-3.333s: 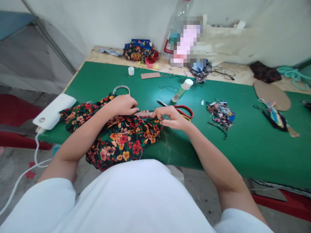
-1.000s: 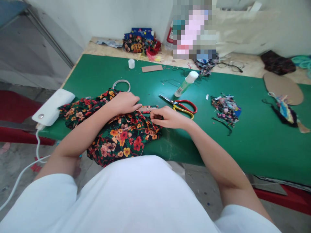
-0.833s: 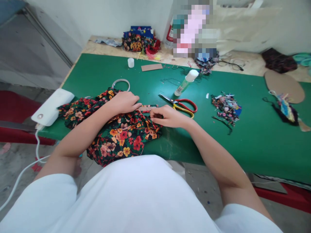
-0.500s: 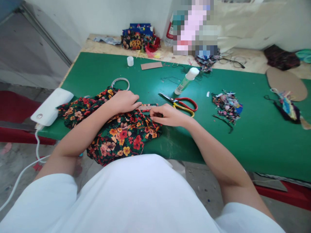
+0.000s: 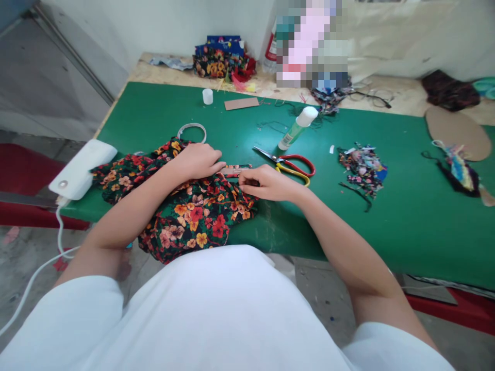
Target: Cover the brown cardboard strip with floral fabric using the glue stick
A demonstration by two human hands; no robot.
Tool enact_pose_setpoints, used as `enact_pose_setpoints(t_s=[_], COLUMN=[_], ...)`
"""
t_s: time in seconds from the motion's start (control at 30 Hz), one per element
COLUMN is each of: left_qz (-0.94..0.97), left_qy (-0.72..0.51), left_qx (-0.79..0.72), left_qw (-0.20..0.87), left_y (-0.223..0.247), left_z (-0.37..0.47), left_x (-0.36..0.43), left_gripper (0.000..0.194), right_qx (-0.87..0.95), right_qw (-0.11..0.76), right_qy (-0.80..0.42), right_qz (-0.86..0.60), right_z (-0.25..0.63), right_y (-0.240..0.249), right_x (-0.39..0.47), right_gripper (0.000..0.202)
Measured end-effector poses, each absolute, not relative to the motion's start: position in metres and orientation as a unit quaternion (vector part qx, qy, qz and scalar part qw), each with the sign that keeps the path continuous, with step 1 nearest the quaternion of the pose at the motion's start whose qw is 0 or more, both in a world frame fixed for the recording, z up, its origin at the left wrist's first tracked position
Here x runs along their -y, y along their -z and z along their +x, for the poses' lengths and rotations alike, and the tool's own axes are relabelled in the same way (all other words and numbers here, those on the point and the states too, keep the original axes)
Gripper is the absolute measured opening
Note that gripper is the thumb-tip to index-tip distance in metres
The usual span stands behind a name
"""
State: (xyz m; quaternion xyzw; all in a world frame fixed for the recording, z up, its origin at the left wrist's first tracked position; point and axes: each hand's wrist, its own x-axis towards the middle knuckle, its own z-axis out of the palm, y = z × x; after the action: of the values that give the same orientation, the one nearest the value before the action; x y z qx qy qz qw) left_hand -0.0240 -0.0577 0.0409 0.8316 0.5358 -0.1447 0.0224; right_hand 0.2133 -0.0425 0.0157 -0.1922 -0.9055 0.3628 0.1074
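Dark floral fabric (image 5: 193, 221) with red, orange and pink flowers lies bunched at the table's front edge and hangs over it. My left hand (image 5: 200, 161) rests on the upper part of the cloth, fingers bent and closed on it. My right hand (image 5: 266, 183) pinches the cloth's right edge between thumb and forefinger. Between the two hands lies a narrow tan strip (image 5: 232, 172), bordered by floral cloth. Just beyond my right hand are scissors (image 5: 288, 164) with one red and one yellow handle, blades pointing left. A glue stick (image 5: 297, 130) is behind them.
A white device (image 5: 83, 169) with a cable sits on the green table (image 5: 406, 206) at left. Behind the fabric lie a tape roll (image 5: 192, 125), a white cap (image 5: 208, 96) and a cardboard strip (image 5: 242, 104). Fabric scraps (image 5: 363, 170) and an oval card (image 5: 458, 133) are at right.
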Motion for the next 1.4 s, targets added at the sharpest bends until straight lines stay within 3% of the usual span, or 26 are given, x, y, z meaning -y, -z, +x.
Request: enact_pose_setpoints(t_s=[1.4], left_qz=[0.828], left_qy=[0.153], left_qx=[-0.539], left_qw=[0.023], left_y=[-0.0437], left_z=[-0.0215], left_x=[0.0597], left_gripper=[0.055], right_qx=[0.904], right_qw=[0.098], right_qy=[-0.368], right_qz=[-0.194], right_z=[0.2138], right_y=[-0.0162], right_x=[0.0413], right_gripper=[0.018])
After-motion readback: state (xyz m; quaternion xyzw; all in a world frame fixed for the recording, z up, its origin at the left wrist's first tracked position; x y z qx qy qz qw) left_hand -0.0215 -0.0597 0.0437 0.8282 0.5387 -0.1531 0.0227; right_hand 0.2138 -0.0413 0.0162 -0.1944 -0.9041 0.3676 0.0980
